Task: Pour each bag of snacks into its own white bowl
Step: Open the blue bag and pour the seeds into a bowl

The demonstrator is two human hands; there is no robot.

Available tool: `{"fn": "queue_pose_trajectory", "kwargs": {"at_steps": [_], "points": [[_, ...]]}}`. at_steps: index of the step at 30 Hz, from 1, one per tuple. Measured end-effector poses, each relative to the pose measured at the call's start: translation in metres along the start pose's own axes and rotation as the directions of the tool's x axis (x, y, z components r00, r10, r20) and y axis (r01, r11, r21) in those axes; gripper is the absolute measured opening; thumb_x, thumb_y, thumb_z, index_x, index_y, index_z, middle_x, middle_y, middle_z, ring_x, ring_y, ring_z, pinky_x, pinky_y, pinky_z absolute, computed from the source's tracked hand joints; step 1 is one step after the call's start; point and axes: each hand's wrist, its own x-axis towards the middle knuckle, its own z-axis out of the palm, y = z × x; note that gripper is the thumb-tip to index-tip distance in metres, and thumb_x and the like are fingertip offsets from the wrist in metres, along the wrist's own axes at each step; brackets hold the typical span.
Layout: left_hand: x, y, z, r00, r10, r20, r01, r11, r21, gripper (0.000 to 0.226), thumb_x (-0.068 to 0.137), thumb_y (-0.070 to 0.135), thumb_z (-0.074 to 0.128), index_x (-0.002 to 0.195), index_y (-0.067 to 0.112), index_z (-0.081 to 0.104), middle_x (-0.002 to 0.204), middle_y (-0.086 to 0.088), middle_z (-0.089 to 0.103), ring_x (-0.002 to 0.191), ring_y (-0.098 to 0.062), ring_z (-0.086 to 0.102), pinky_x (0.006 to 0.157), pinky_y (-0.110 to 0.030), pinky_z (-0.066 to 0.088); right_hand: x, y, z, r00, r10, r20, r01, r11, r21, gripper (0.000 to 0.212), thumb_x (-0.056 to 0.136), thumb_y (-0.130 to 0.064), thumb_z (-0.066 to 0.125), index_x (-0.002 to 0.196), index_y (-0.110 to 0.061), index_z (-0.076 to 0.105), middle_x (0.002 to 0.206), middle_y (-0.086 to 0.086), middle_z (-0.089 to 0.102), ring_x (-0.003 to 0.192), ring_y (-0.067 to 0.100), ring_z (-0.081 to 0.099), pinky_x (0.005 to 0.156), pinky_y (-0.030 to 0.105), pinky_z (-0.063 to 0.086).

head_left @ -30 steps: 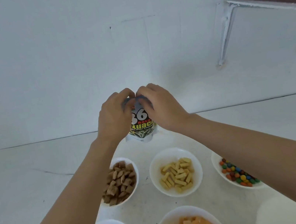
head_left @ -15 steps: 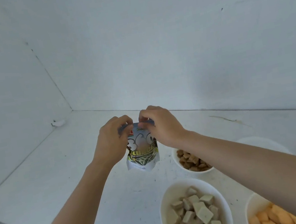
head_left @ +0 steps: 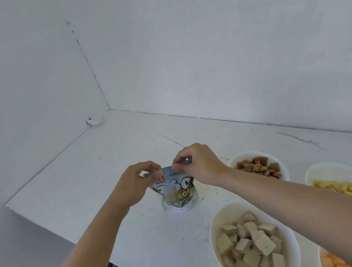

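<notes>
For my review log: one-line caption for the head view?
Left hand and right hand pinch the snack bag top, beside filled white bowls.

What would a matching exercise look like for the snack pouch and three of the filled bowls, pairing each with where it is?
Column one:
1. snack pouch
2. bowl of brown squares
3. bowl of pale cubes
4. bowl of yellow sticks

Column two:
A. nearest the camera of these
B. pinched at its top by the left hand and right hand
C. farthest right of these
D. farthest back of these bowls

Pairs: 1-B, 2-D, 3-A, 4-C.
</notes>
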Motion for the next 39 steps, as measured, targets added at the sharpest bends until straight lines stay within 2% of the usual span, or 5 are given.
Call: {"fn": "queue_pose_trajectory", "kwargs": {"at_steps": [6, 14, 23, 28, 39], "points": [[-0.007, -0.008, -0.001, 0.961, -0.251, 0.112, 0.272, 0.925, -0.266, 0.019, 0.096, 0.032, 0.067, 0.096, 0.017, 0.080, 0.080, -0.002, 0.065, 0.072, -0.015, 0.039, 0.064, -0.025, 0.032, 0.006, 0.011, -0.002, 0.970, 0.240, 0.039, -0.243, 0.947, 0.209, 0.012, 0.090, -0.019, 0.074, 0.094, -0.010, 0.080, 0.094, 0.004, 0.076, 0.088, 0.015, 0.067, 0.068, 0.020, 0.050], [-0.010, -0.008, -0.006, 0.967, -0.239, 0.093, 0.254, 0.941, -0.223, 0.015, 0.095, 0.022, 0.070, 0.094, 0.014, 0.082, 0.079, -0.009, 0.072, 0.068, -0.015, 0.040, 0.061, -0.026, 0.035, 0.005, 0.013, -0.014, 0.889, 0.455, 0.052, -0.420, 0.764, 0.490, 0.005, 0.090, -0.011, 0.073, 0.086, -0.008, 0.072, 0.069, 0.002, 0.060, 0.060, 0.013, 0.043, 0.053, 0.023, 0.037], [-0.011, 0.013, 0.005, 0.946, -0.250, 0.208, 0.267, 0.962, -0.060, 0.024, 0.101, 0.036, 0.060, 0.098, 0.022, 0.079, 0.079, 0.000, 0.073, 0.064, -0.011, 0.051, 0.060, -0.022, 0.037, 0.010, -0.001, 0.009, 0.970, 0.227, -0.092, -0.196, 0.945, 0.262, 0.012, 0.085, -0.019, 0.079, 0.089, -0.012, 0.070, 0.077, 0.005, 0.066, 0.055, 0.015, 0.061, 0.049, 0.022, 0.051], [-0.015, 0.006, 0.012, 0.902, -0.287, 0.323, 0.398, 0.844, -0.360, 0.022, 0.100, 0.026, 0.063, 0.112, 0.010, 0.074, 0.097, -0.010, 0.076, 0.068, -0.014, 0.060, 0.060, -0.024, 0.038, 0.006, 0.000, 0.019, 0.983, 0.137, -0.120, -0.120, 0.983, 0.141, 0.030, 0.071, -0.033, 0.089, 0.093, -0.026, 0.070, 0.106, 0.004, 0.055, 0.090, 0.023, 0.062, 0.079, 0.033, 0.056], [-0.019, 0.009, 0.027, 0.873, -0.351, 0.337, 0.484, 0.546, -0.684, 0.013, 0.093, 0.002, 0.065, 0.101, 0.007, 0.075, 0.095, -0.010, 0.078, 0.073, -0.017, 0.074, 0.063, -0.021, 0.060, 0.003, -0.004, 0.010, 0.966, 0.259, -0.016, -0.250, 0.946, 0.207, 0.025, 0.068, -0.025, 0.091, 0.072, -0.010, 0.071, 0.073, 0.008, 0.073, 0.072, 0.025, 0.074, 0.071, 0.042, 0.064]]}}
